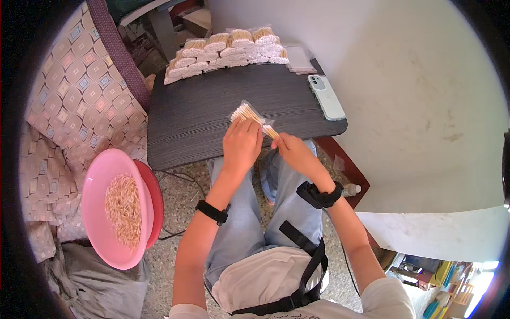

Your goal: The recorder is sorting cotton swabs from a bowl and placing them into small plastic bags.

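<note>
Over the near part of the dark table, my left hand (242, 139) is closed on a clear plastic bag (245, 110) that holds cotton swabs with white tips and wooden sticks. At the bag's right end, my right hand (295, 151) pinches a small bunch of cotton swabs (271, 131). The white tips of this bunch lie at the bag's edge; whether they are inside it I cannot tell. My fingers hide part of the bag and the lower ends of the sticks.
Filled swab packets (228, 50) are stacked along the far edge of the table (196, 111). Flat clear bags (300, 58) lie beside them. A white phone (326, 98) rests at the right edge. Left of my legs, a pink basin (95, 212) holds many loose swabs (123, 204).
</note>
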The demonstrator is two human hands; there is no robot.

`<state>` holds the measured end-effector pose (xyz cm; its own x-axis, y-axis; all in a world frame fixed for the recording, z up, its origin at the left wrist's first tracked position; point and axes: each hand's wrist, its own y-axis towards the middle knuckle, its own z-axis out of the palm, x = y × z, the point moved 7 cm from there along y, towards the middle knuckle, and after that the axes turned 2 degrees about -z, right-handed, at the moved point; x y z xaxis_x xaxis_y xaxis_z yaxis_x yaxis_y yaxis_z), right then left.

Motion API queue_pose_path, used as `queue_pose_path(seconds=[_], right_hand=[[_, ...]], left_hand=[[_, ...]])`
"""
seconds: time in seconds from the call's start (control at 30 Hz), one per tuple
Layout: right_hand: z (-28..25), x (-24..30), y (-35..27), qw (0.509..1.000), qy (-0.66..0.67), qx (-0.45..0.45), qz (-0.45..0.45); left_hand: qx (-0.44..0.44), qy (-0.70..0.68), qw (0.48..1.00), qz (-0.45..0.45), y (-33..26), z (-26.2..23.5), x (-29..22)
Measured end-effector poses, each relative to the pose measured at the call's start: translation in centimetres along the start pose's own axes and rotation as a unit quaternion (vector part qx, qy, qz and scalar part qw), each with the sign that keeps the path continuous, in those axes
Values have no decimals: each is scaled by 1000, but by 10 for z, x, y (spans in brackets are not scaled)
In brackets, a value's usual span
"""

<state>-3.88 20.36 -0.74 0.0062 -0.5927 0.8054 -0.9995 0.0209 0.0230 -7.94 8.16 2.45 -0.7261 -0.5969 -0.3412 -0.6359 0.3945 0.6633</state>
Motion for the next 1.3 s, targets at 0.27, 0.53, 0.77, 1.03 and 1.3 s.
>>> queue_pose_path(seconds=[0.27, 0.53, 0.77, 1.03, 1.3], right_hand=[[7, -11, 5, 997, -67, 3, -36], [5, -9, 10, 999, -31, -8, -5], [11, -23, 15, 999, 41, 12, -1], [25, -33, 24, 986, 152, 23, 58], [18, -10, 35, 1000, 12, -16, -21]], left_hand=[[16, -49, 999, -12, 3, -2, -3], [92, -77, 992, 27, -7, 22, 7], [95, -109, 989, 17, -3, 22, 7], [131, -198, 965, -108, -5, 23, 20], [110, -150, 982, -21, -9, 18, 6]])
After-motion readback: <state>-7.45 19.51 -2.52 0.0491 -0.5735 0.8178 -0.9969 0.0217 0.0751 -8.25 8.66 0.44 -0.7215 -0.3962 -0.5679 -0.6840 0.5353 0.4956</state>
